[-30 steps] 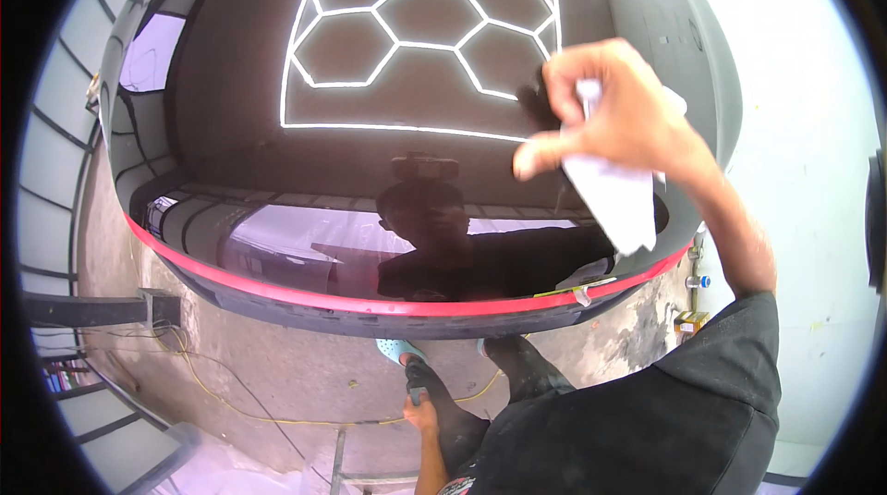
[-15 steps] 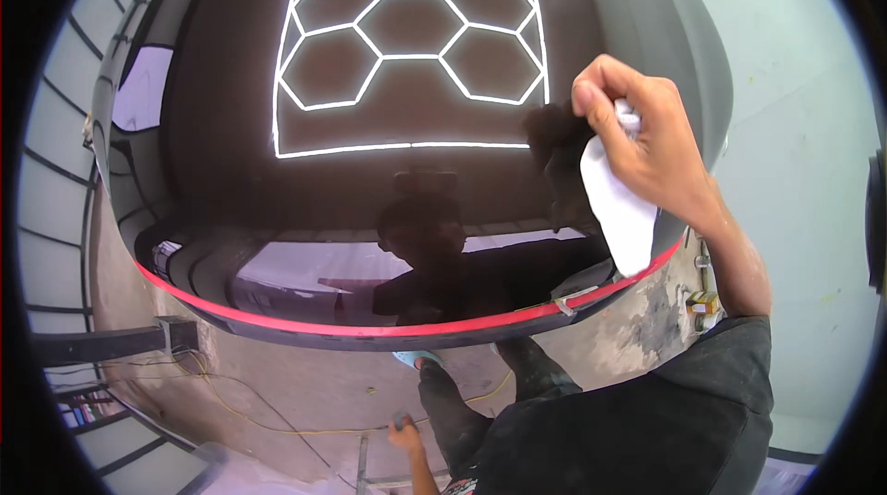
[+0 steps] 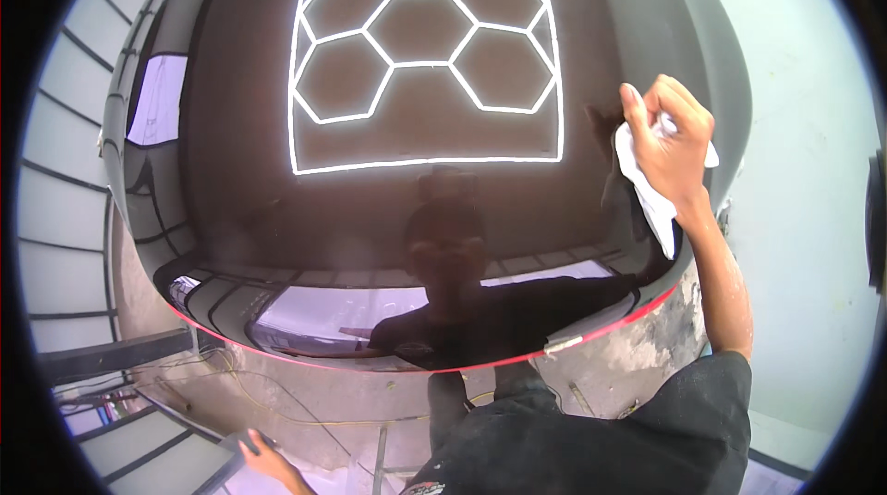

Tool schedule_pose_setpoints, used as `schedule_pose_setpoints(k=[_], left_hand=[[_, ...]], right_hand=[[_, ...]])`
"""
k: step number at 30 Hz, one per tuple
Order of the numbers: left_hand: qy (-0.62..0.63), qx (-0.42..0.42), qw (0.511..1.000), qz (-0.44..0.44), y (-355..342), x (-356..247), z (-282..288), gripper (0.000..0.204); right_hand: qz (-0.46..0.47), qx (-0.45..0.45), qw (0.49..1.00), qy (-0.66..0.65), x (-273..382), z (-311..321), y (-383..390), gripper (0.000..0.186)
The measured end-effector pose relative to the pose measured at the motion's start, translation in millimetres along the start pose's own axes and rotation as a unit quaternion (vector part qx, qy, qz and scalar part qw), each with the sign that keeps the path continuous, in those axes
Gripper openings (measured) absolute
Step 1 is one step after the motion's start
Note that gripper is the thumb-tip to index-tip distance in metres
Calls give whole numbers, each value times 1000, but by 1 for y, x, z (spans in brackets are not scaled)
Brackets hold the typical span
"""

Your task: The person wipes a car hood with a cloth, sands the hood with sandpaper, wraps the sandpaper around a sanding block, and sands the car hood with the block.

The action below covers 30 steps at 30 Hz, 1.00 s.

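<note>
Over the right side of the glossy panel, a cloth, probably light, limp and best held by its bunched middle, is clamped in the right hand; the left hand's grip cannot be told.

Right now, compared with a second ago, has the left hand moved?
Yes: the left hand has moved leftward, closer in the view to the dark beam at left.

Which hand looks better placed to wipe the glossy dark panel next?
Probably the right hand: it grips the white cloth over the glossy dark panel, while the left hand is low, away from the panel.
</note>
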<state>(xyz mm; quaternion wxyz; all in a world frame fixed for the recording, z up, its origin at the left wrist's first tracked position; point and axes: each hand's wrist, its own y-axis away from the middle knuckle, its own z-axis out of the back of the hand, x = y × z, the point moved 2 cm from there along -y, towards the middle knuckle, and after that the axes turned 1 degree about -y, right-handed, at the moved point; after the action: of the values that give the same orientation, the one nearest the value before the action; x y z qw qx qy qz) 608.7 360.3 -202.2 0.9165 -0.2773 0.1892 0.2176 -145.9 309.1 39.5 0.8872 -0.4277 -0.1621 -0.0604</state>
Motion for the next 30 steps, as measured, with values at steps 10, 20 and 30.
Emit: schedule_pose_setpoints(k=[10, 20, 30], left_hand=[[261, 122, 945, -157, -31, -377, 27, 13], [243, 218, 847, -420, 7, -550, -7, 28], [235, 243, 831, -442, 19, -575, -32, 27]], right_hand=[[34, 75, 997, 0, -5, -25, 14, 36], [-2, 139, 990, -5, -10, -20, 38, 30], [-16, 197, 980, -17, -7, -13, 57, 28]])
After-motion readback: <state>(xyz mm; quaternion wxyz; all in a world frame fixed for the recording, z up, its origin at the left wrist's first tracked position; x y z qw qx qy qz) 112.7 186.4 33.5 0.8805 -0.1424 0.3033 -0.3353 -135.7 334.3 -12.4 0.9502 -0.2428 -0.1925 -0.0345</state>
